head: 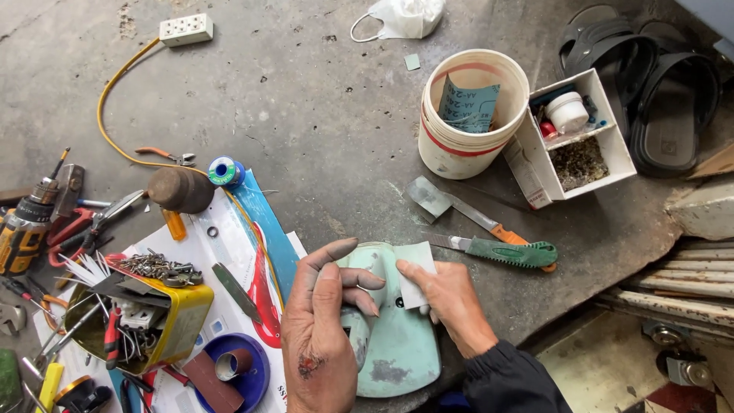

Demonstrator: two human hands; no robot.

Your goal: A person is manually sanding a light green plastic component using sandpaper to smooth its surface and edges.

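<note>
Pale-green metal cover [397, 344], chipped and worn, lies on the concrete floor [306, 115] at the bottom centre. Left hand [325, 329] grips its neck, fingers wrapped round; right hand [451, 302] pinches a small sandpaper piece [417, 279] against it. Just beyond lie a putty knife [451, 205] and a green-handled saw [505, 251]. Farther off, a white bucket [466, 149] holds blue sandpaper, and a white box [581, 138] holds a small jar. At left, a yellow tin [180, 317] is crammed with screws and tools beside a drill [27, 226]. Black sandals [657, 84] rest at the upper right.
</note>
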